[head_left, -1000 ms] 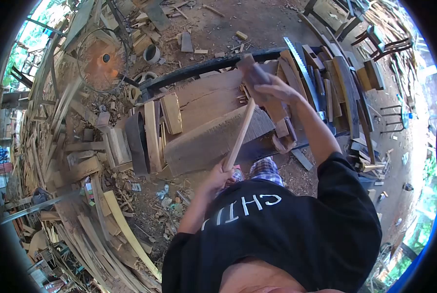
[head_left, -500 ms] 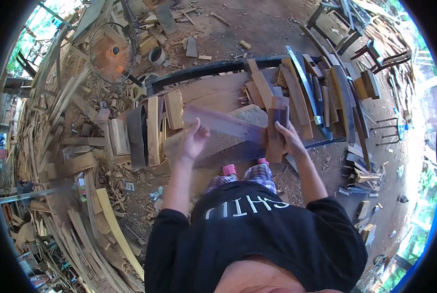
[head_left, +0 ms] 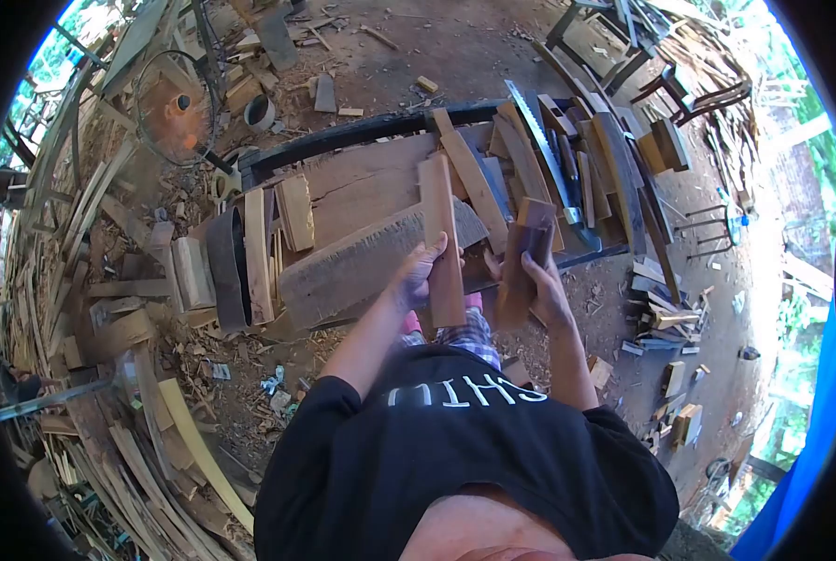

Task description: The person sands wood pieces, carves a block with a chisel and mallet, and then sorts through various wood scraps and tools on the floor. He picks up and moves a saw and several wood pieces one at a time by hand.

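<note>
My left hand (head_left: 421,268) is closed around a flat, reddish-brown wooden board (head_left: 442,210), which stands nearly lengthwise away from me. To its right, my right hand (head_left: 546,288) grips a thick brown wooden block (head_left: 515,297) with a darker section near its upper part. The board and the block are held side by side with a gap between them. Both are above the near edge of a low workbench (head_left: 371,173). Beneath my left hand lies a wide, rough grey plank (head_left: 343,266).
A handsaw (head_left: 535,131) lies on the bench's right side among several wood strips (head_left: 469,168). A standing fan (head_left: 179,107) is at the back left. Offcuts (head_left: 665,318) litter the floor at right, and long timber strips (head_left: 147,449) are piled at left.
My left hand has moved right and now grips the board, which has swung from crosswise to nearly lengthwise. The block in my right hand has come apart from the board. The view has shifted.
</note>
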Available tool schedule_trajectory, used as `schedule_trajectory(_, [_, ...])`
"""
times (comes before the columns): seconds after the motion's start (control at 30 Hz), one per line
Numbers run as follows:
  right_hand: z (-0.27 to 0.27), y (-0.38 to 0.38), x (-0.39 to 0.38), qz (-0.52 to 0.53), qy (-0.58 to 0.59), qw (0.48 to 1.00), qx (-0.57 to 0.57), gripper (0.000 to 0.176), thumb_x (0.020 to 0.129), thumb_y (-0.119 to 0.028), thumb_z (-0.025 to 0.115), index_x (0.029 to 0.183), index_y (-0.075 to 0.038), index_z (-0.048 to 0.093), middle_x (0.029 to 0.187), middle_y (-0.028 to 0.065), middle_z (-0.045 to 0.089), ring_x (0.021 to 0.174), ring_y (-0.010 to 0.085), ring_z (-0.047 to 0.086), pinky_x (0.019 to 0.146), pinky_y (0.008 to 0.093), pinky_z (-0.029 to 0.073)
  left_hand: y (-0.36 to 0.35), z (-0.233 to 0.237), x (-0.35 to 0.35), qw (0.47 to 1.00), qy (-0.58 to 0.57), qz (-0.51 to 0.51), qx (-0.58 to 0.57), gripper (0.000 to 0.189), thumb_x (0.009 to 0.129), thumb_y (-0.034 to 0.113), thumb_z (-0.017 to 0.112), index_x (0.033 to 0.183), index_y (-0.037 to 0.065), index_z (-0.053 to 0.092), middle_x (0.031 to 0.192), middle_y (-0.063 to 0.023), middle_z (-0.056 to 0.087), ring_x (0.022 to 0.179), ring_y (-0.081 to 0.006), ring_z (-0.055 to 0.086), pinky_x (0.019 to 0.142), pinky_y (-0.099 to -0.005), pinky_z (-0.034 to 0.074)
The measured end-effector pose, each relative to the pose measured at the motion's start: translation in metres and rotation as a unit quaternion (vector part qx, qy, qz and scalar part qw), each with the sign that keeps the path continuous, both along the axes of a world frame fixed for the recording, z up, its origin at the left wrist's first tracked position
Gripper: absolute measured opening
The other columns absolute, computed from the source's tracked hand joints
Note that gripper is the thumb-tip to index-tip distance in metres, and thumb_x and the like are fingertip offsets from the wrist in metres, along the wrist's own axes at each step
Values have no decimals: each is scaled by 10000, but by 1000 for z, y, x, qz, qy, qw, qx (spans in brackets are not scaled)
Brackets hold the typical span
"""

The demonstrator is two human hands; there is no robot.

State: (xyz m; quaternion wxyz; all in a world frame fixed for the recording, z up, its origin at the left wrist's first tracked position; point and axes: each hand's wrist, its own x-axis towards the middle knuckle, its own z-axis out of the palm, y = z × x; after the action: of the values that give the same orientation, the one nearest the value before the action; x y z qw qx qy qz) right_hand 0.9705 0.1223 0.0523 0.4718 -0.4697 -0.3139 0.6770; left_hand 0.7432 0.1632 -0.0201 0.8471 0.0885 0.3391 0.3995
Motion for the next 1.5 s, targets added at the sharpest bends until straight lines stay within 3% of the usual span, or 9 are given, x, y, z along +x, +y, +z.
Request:
schedule_trajectory(0.2, [-35, 13, 6, -121, -177, 975, 49, 423, 891, -262, 684, 1207, -29, 527, 1050, 65, 628, 893, 143, 604, 787, 275, 486, -15, -20, 8, 995, 33, -95, -26, 525, 851, 627, 561, 986, 120, 584, 723, -9, 558, 579, -127, 570, 521, -273, 523])
schedule_trajectory(0.5, [25, -5, -84, 78, -445, 866, 217, 411, 778, -255, 772, 1057, -21, 583, 884, 166, 659, 827, 297, 674, 720, 379, 518, -43, 15, -32, 974, 174, -134, -64, 499, 942, 591, 461, 996, 121, 619, 694, 17, 539, 543, -120, 526, 440, -282, 446])
schedule_trajectory(0.67, [12, 16, -100, 186, -595, 688, 371, 314, 787, -258, 704, 948, -46, 539, 809, 166, 635, 726, 349, 640, 604, 457, 503, -52, 3, -30, 957, 279, -79, 11, 478, 983, 521, 425, 875, 91, 604, 676, -10, 543, 548, -97, 522, 425, -272, 411])
schedule_trajectory(0.83, [-35, 148, -61, 57, -678, 702, 210, 321, 825, -299, 668, 962, -49, 521, 813, 231, 654, 777, 414, 653, 637, 510, 504, -59, -22, -19, 928, 359, -101, 20, 543, 1000, 514, 383, 895, 42, 632, 683, -45, 561, 591, -140, 528, 529, -299, 430])
schedule_trajectory(1.03, [4, 4, -104, 202, -594, 703, 334, 339, 755, -202, 689, 1023, -56, 541, 739, 163, 604, 638, 374, 612, 550, 484, 476, -56, 13, -21, 951, 300, -80, -1, 482, 996, 505, 406, 851, 84, 591, 652, -29, 550, 521, -128, 520, 455, -283, 416])
schedule_trajectory(1.1, [9, 9, -102, 188, -564, 717, 363, 334, 754, -217, 696, 1003, -62, 536, 716, 144, 585, 636, 374, 605, 557, 473, 476, -62, 20, -10, 956, 259, 105, 90, 498, 993, 519, 404, 853, 81, 595, 696, -31, 576, 556, -123, 538, 475, -280, 424])
schedule_trajectory(1.23, [-32, 124, -78, 83, -655, 708, 253, 367, 773, -249, 695, 1017, -47, 511, 805, 190, 632, 739, 417, 623, 635, 485, 495, -64, -73, -32, 892, 431, -113, 76, 528, 987, 543, 401, 826, 82, 600, 664, -22, 572, 529, -118, 528, 461, -277, 418])
schedule_trajectory(1.3, [-40, 163, -70, 63, -684, 698, 200, 370, 787, -244, 677, 1024, -27, 494, 841, 213, 645, 758, 432, 624, 648, 489, 502, -61, -39, -32, 911, 376, -160, -42, 570, 995, 527, 370, 895, 37, 644, 755, -74, 596, 698, -161, 537, 657, -349, 447])
schedule_trajectory(1.5, [-11, 34, -103, 217, -638, 683, 280, 253, 744, -207, 688, 898, -66, 545, 771, 153, 600, 750, 364, 616, 640, 479, 473, -60, -6, -15, 940, 308, -110, -97, 515, 997, 510, 397, 947, 52, 626, 793, -53, 590, 734, -148, 542, 704, -324, 452])
